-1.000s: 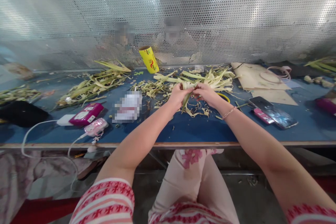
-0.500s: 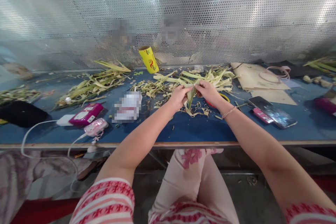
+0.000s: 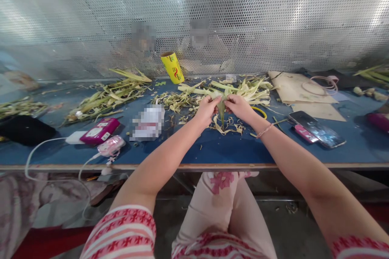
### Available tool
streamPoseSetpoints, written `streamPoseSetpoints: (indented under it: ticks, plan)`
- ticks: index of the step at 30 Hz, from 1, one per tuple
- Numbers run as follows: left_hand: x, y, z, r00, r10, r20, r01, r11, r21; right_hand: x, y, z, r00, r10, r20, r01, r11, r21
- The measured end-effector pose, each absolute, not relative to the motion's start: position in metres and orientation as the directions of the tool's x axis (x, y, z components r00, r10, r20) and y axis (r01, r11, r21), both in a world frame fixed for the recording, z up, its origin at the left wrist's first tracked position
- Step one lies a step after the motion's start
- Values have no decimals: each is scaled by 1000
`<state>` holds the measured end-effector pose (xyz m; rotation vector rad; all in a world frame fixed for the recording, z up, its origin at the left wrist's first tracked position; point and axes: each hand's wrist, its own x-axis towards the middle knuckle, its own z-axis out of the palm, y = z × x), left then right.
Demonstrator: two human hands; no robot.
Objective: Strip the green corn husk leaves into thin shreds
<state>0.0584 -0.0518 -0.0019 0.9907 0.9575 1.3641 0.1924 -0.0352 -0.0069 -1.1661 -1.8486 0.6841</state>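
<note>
Between my two hands is a pale green corn husk (image 3: 221,110), its pointed end hanging down over the table. My left hand (image 3: 208,109) pinches its left edge with thumb and fingers. On the other edge my right hand (image 3: 238,106) has closed in the same way, so the husk spreads between them. Behind the hands lies a pile of husk strips (image 3: 253,89), pale yellow and green. Thin curled scraps (image 3: 226,127) lie on the blue tabletop just below. A yellow ring (image 3: 259,112) is partly hidden behind my right wrist.
A yellow cardboard tube (image 3: 172,68) leans by the perforated metal screen (image 3: 243,20). To the left are another husk heap (image 3: 112,95), a magenta device (image 3: 101,131) and a white cable (image 3: 33,158). Phones (image 3: 317,129) and brown paper (image 3: 299,88) lie right. The table's front edge (image 3: 225,166) is close to me.
The husk has turned between my hands, and its point now hangs straighter down. My hands have shifted only slightly and keep hold of it.
</note>
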Motion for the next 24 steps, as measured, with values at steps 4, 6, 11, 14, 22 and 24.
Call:
streamPoseSetpoints:
  ticks: [4, 6, 11, 14, 22, 24]
  plan:
    - [60, -53, 0, -31, 1000, 3, -328, -13, 944, 194, -37, -5, -228, 868, 440, 538, 489, -687]
    - [60, -53, 2, -30, 999, -10, -334, -1, 943, 194, -39, -4, -237, 843, 483, 580, 521, -626]
    - [61, -52, 5, -14, 999, -47, -369, 38, 929, 193, -40, -5, -277, 724, 632, 624, 635, -455]
    - [61, -51, 6, -16, 998, -67, -401, 55, 914, 194, -40, -6, -300, 695, 653, 619, 663, -421]
    - [61, -48, 3, -39, 996, -75, -420, 52, 906, 192, -44, 1, -270, 761, 590, 666, 590, -456]
    - [61, -49, 2, -34, 998, -53, -386, 36, 922, 191, -45, 3, -245, 824, 511, 667, 526, -528]
